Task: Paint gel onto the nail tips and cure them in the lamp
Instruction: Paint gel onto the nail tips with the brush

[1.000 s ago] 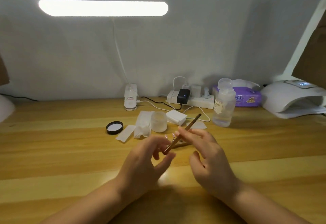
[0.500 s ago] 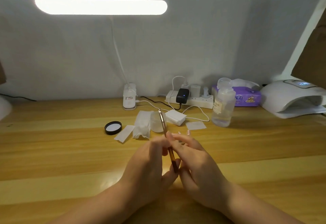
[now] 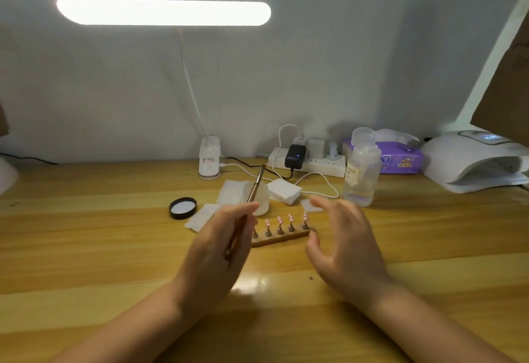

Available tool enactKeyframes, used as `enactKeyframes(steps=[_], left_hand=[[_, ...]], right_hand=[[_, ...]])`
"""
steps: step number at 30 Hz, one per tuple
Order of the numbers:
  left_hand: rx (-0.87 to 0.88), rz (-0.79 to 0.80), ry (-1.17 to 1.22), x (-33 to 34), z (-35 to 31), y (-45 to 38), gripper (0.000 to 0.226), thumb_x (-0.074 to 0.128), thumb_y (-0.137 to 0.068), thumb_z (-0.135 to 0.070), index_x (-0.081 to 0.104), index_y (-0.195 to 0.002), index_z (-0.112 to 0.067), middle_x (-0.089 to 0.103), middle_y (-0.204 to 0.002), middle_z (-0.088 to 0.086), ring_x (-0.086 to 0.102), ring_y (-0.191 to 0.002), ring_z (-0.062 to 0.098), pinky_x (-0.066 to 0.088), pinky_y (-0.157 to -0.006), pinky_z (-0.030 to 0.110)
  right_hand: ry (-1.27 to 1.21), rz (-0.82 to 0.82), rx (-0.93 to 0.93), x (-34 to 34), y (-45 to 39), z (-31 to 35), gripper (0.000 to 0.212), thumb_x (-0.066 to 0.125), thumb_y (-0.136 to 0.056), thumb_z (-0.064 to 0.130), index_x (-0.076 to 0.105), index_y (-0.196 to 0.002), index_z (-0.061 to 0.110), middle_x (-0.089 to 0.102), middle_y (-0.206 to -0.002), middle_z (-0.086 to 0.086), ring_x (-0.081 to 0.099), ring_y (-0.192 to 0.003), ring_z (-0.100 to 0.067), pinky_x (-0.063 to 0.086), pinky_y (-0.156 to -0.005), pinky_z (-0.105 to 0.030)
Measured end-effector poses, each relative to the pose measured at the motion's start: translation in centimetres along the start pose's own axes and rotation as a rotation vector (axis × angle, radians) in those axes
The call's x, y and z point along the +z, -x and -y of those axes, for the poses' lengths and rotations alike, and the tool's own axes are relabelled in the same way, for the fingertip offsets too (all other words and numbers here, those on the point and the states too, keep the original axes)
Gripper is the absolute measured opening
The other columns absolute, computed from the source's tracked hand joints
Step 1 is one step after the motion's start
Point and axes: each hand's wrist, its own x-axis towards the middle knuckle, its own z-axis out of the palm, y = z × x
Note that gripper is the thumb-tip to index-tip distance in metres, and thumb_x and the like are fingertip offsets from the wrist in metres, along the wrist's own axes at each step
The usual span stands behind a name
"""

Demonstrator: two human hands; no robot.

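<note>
a lit bar lamp (image 3: 163,11) hangs before a pale wall (image 3: 343,62) above the wooden desk (image 3: 86,248).

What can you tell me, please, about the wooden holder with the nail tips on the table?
The wooden holder is a narrow, flat strip that looks like brown wood. It lies on the table, between the left hand and the right hand, and its left end is hidden behind the left hand. On it stands a row of small metal-looking cones, each carrying pinkish nail tips upright; four show clearly, a fifth partly. The right hand hovers near its right end; contact cannot be told.
</note>
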Motion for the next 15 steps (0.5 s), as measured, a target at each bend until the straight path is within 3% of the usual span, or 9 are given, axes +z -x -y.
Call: enactKeyframes(steps=[3, 5, 7, 11, 15], left_hand=[[-0.083, -0.132, 0.040, -1.2, 0.2, -1.6, 0.016, 0.049, -0.097, -0.014, 0.056, -0.110, -0.008, 0.064, -0.079, 0.001, 0.064, -0.067, 0.008, 0.055, -0.059, 0.020], [-0.133, -0.220, 0.008, -2.1, 0.5, -2.9, 0.015, 0.048, -0.098, -0.014, 0.060, -0.102, -0.007, 0.063, -0.074, -0.004, 0.063, -0.063, 0.003, 0.050, -0.056, 0.011], [-0.178, -0.284, 0.007, -2.9, 0.8, -3.9, 0.017, 0.049, -0.101, -0.014, 0.063, -0.099, -0.004, 0.062, -0.070, -0.001, 0.060, -0.058, 0.005, 0.048, -0.053, 0.013], [-0.277, -0.325, 0.010, -3.0, 1.3, -5.2, 0.027, 0.045, -0.101, -0.021, 0.065, -0.102, -0.002, 0.065, -0.075, 0.005, 0.061, -0.061, 0.011, 0.052, -0.055, 0.022], [-0.400, -0.327, -0.038, -1.9, 2.0, -6.6, 0.024, 0.045, -0.102, -0.021, 0.064, -0.098, -0.006, 0.065, -0.075, 0.002, 0.063, -0.062, 0.014, 0.054, -0.055, 0.024]], right_hand=[[0.081, 0.124, 0.271, 0.0, -0.6, -1.9, 0.070, 0.066, -0.082, 0.037, 0.033, -0.142, 0.022, 0.047, -0.135, 0.008, 0.033, -0.128, -0.013, 0.031, -0.107, -0.030], [0.084, 0.265, 0.333, 0.5, -0.8, -2.7, 0.079, 0.062, -0.085, 0.047, 0.020, -0.148, 0.026, 0.042, -0.140, 0.013, 0.026, -0.131, -0.011, 0.025, -0.108, -0.028], [0.043, 0.346, 0.337, 1.2, -1.0, -2.8, 0.078, 0.058, -0.088, 0.049, 0.014, -0.149, 0.028, 0.044, -0.140, 0.016, 0.025, -0.133, -0.010, 0.024, -0.109, -0.031], [0.033, 0.334, 0.299, 1.7, -1.2, -3.2, 0.071, 0.058, -0.091, 0.042, 0.020, -0.149, 0.029, 0.052, -0.133, 0.021, 0.030, -0.130, -0.009, 0.024, -0.107, -0.031], [0.029, 0.255, 0.277, 1.7, -1.2, -3.6, 0.062, 0.065, -0.088, 0.036, 0.034, -0.142, 0.031, 0.060, -0.111, 0.020, 0.039, -0.117, -0.007, 0.029, -0.097, -0.027]])
